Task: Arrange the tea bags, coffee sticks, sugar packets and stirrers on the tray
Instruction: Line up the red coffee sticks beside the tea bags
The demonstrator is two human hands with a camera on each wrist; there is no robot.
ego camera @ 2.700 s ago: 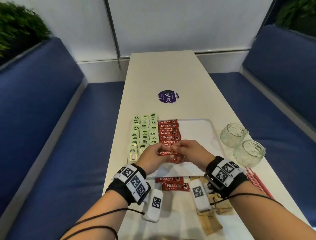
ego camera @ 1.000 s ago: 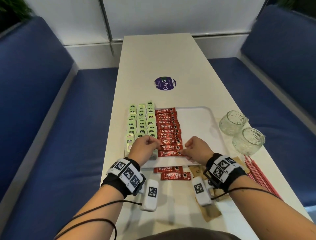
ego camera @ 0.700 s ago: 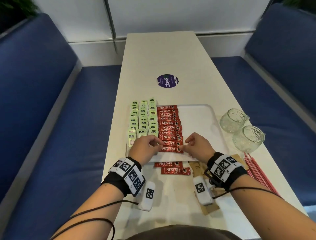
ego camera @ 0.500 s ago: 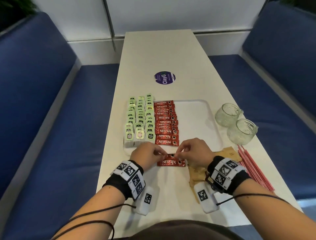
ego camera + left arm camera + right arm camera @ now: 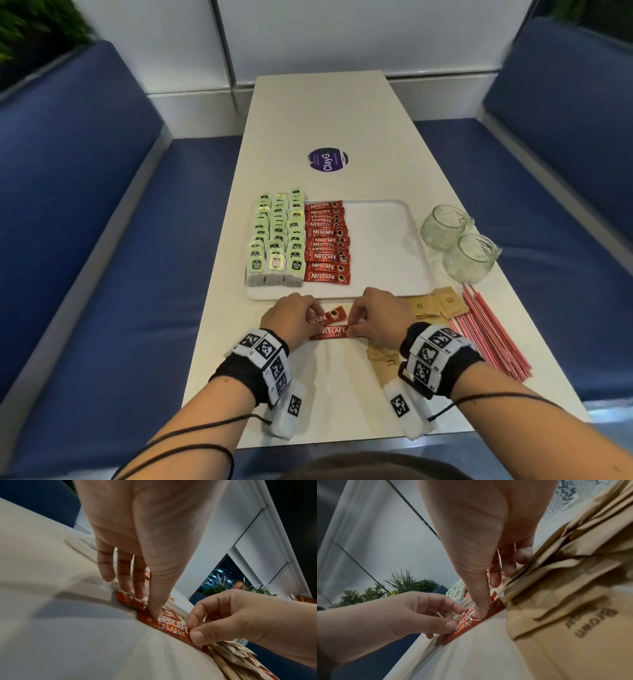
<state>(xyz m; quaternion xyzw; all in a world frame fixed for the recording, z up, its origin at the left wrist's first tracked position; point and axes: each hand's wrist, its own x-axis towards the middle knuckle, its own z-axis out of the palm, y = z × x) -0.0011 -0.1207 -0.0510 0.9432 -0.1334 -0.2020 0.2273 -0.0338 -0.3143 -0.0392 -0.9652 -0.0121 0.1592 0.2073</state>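
Since the last two glossy red Nescafé foil coffee sticks [image 5: 328, 325] lie on the white table [image 5: 325, 394] just short of the tray's near rim, the step in hand is picking them up for the red row. The left hand [image 5: 291, 317] has curled fingers on the left ends, thumb tip pressing the nearer stick, other fingers on the farther, tilted one. The right hand [image 5: 375, 318] pinches the nearer stick's right end between thumb and forefinger. Whether either stick is already off the table cannot be told.

To do it well: square the two sticks together, keep them flat with the label up, and lay them at the near end of the column of red sticks [image 5: 328, 243] on the white rectangular plastic tray [image 5: 387, 240], overlapping like the others. Avoid nudging the green paper tea bags [image 5: 278, 240] standing just beside that column.

Brown paper sugar packets [image 5: 431, 305] lie touching the right hand; don't drag them along. Thin red plastic stirrers [image 5: 493, 332] and two clear glass cups [image 5: 459, 240] wait off the tray on the right.
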